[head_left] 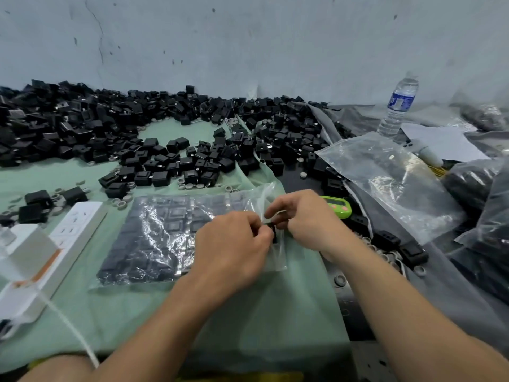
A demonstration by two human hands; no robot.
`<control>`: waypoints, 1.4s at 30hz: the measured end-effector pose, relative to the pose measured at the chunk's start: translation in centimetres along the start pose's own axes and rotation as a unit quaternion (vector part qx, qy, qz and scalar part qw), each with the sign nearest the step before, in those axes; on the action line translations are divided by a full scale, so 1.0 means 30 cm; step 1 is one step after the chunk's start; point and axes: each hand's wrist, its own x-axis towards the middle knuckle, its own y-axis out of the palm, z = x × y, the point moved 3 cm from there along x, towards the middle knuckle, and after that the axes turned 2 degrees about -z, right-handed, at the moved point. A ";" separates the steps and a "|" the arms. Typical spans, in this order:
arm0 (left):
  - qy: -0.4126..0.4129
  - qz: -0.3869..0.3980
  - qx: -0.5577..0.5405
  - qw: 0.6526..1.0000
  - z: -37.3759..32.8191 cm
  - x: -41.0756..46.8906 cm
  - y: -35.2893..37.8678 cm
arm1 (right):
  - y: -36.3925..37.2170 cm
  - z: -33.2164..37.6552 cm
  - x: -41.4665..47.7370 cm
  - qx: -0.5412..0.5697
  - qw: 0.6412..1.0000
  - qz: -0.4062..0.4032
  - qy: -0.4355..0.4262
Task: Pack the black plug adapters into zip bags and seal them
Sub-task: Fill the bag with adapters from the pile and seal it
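Looking down from the head view: a zip bag (154, 238) lies flat on the green cloth (275, 312), already filled with a flat grid of black adapters. Its long axis runs left to right and its mouth points right, toward the hands. Left hand (234, 244) sits over the bag's right end, fingers curled, thumb and fingertips pinching what looks like one last adapter (274, 235) at the mouth. Right hand (305, 216) is just right of it, almost touching, fingers curled and pinching the clear upper lip, which is lifted off the cloth. Both hands are equally near the opening; the adapter sits between them, long side upright, though its plug end is hidden. Judgement: the coming move goes leftward along the bag's axis, pushing the adapter in, then pressing the strip shut across the short side. Loose adapters (165, 133) are heaped far and left, well apart from the hands. Spare empty bags (385, 175) lie right, a green counter (337, 206) just beyond the right hand, a white power strip (74, 224) near left.
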 end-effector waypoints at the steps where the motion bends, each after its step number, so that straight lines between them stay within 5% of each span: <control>1: 0.004 0.013 -0.020 1.000 0.012 0.007 -0.015 | -0.007 -0.004 0.003 0.021 0.999 -0.027 0.009; 3: -0.009 0.041 -0.087 0.995 0.057 0.036 -0.060 | -0.022 -0.009 0.000 -0.010 0.999 -0.052 -0.004; 6: -0.062 0.013 -0.140 0.988 0.161 0.080 -0.142 | -0.013 -0.010 -0.020 -0.092 0.995 0.037 -0.015; 12: -0.057 0.035 -0.090 0.994 0.162 0.056 -0.156 | 0.009 0.010 -0.027 -0.122 0.992 0.031 -0.022; 18: 0.025 0.045 0.116 0.992 -0.006 -0.006 -0.005 | 0.026 0.008 -0.023 -0.164 0.983 0.077 -0.037; 27: -0.001 0.107 -0.141 0.984 0.041 0.020 -0.061 | 0.044 0.023 -0.028 -0.054 0.994 0.077 -0.061; 32: -0.088 -0.020 -0.229 0.969 0.199 0.083 -0.188 | 0.096 0.004 -0.030 -0.050 0.995 0.059 -0.067; 42: -0.069 0.120 -0.024 0.990 0.245 0.088 -0.144 | 0.132 -0.012 -0.022 -0.069 0.995 0.031 -0.063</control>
